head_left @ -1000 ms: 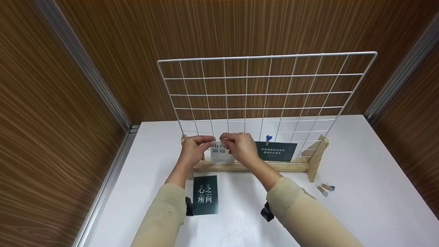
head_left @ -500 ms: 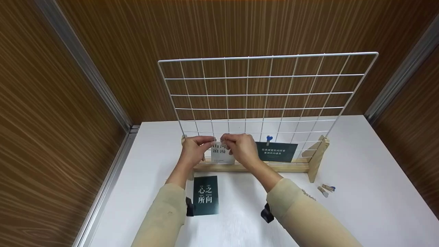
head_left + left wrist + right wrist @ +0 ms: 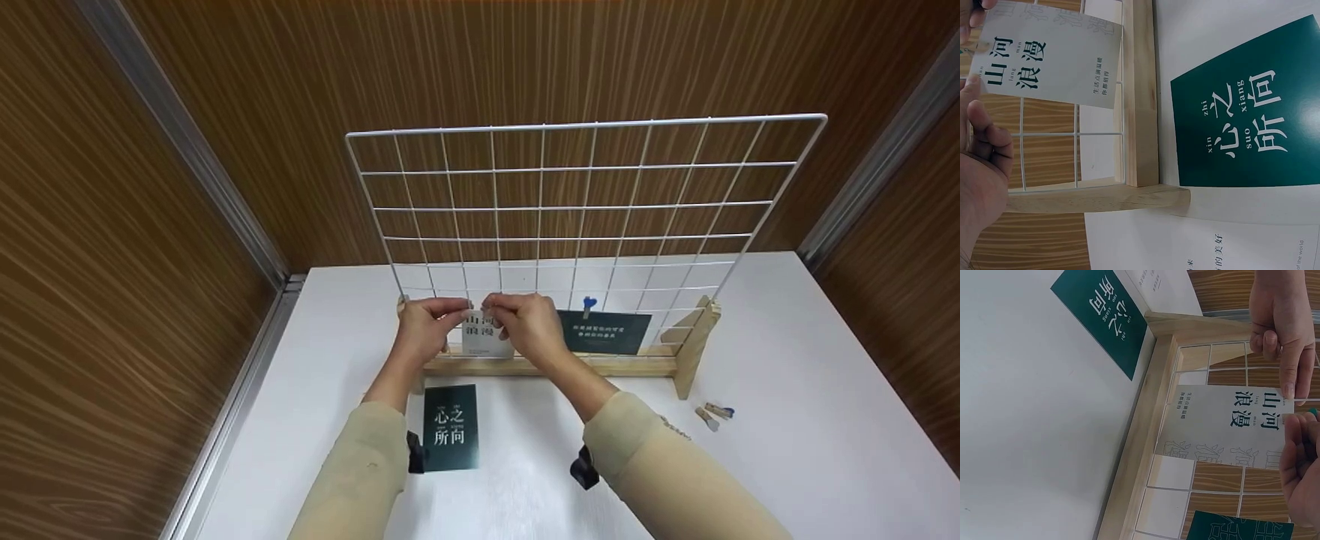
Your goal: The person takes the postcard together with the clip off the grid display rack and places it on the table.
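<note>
A white card [image 3: 487, 341] with dark printed characters stands upright against the white wire grid [image 3: 540, 206]. My left hand [image 3: 426, 330] pinches its upper left corner between thumb and fingers. At the top edge my right hand [image 3: 531, 322] pinches a small clothespin [image 3: 1312, 412], of which only a green tip shows past the fingers. To the right, a dark green card [image 3: 606, 334] hangs on the grid from a clothespin with a blue heart [image 3: 589, 304].
The grid stands in a wooden base [image 3: 555, 365] on a white table [image 3: 525, 480]. Another green card [image 3: 450, 427] lies in front, beside a white printed card [image 3: 1241, 242]. Loose clothespins [image 3: 706, 418] lie at the right. Wood-grain panels [image 3: 187, 300] surround the table.
Both hands stay at the top of the white card, almost still. The view has shifted very slightly.
</note>
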Demonstrator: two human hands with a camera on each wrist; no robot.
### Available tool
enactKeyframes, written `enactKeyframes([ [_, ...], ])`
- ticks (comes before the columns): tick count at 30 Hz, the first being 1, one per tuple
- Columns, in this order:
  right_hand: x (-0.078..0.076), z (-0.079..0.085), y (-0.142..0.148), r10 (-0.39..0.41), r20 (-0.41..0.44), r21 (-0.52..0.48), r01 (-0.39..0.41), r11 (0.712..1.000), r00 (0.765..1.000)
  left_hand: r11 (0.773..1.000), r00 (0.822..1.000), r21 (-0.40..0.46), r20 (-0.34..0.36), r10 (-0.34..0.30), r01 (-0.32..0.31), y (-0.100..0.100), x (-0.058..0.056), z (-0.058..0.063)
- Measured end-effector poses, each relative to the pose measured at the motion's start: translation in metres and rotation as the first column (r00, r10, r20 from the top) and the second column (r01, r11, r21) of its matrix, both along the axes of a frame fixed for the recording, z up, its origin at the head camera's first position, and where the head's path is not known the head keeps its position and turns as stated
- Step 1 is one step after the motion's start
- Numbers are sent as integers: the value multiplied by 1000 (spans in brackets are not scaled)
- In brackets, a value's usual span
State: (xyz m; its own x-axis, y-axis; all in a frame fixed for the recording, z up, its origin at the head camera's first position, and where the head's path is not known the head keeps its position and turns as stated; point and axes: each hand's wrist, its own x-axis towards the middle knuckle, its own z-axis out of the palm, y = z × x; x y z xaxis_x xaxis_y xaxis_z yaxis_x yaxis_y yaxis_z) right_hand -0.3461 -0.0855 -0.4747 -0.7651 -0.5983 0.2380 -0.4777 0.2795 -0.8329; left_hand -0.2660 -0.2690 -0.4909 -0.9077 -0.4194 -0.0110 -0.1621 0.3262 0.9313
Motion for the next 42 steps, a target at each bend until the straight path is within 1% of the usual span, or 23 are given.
enactKeyframes([
  [4,1,0,0,8,1,-18,-8,1000,1000,1000,1000,5,5,2,-2,0,0,0],
  [11,2,-2,-2,0,63,-83,6,997,998,1000,1000,13,14,-17,17,-1,1,-1],
  [14,2,-2,-3,-1,73,-94,8,996,997,1000,1000,16,17,-17,17,-2,1,-1],
  [19,2,-3,-3,3,116,-108,9,994,993,1000,1000,17,12,-16,16,-1,0,-1],
  [24,3,-2,-2,13,180,-125,10,992,984,1000,1000,13,9,-16,15,-1,0,0],
  [31,4,1,0,41,274,-142,-2,990,961,1000,1000,7,11,-15,15,-1,0,0],
  [34,4,2,1,53,301,-147,-8,989,952,1000,1000,5,10,-15,15,-1,0,0],
  [42,4,1,5,86,303,-151,-41,988,949,1000,1000,-11,3,-17,17,-2,2,-1],
])
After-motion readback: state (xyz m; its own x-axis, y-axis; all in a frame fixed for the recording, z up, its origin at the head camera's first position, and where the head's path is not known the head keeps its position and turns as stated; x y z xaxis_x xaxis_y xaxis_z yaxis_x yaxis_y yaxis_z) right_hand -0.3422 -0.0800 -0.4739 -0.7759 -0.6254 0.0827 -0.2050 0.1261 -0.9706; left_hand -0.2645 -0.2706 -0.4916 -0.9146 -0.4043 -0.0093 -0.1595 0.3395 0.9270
